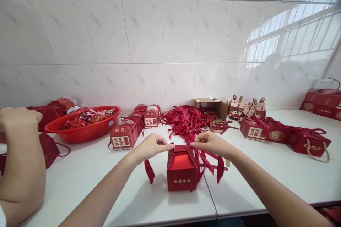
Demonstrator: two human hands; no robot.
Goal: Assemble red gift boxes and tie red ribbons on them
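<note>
The red box [182, 181] stands on the table [145, 205]; at its top, the left hand [151, 147] and right hand [211, 143] each pinch what seems to be ribbon [149, 172]. Behind the box lies a ribbon heap [183, 117]; left of the box, a basin [80, 135].

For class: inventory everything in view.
Held box: one, red, front centre
Ribbons: many, crimson, centre
Basin: one, red, left
Wrapped packets: many, mixed, in basin
Lettered boxes: several, red, beside basin
Carton: one, brown, by wall
Patterned boxes: several, cream, beside carton
Ribboned boxes: three, red, right
Far boxes: several, red, right edge
Table: one, white, beneath
Wall: one, pale, behind
Co-worker's arm: one, bare, left edge
Leftmost boxes: several, red, beside arm
Left hand: one, bare, on held box
Right hand: one, bare, on held box
</note>
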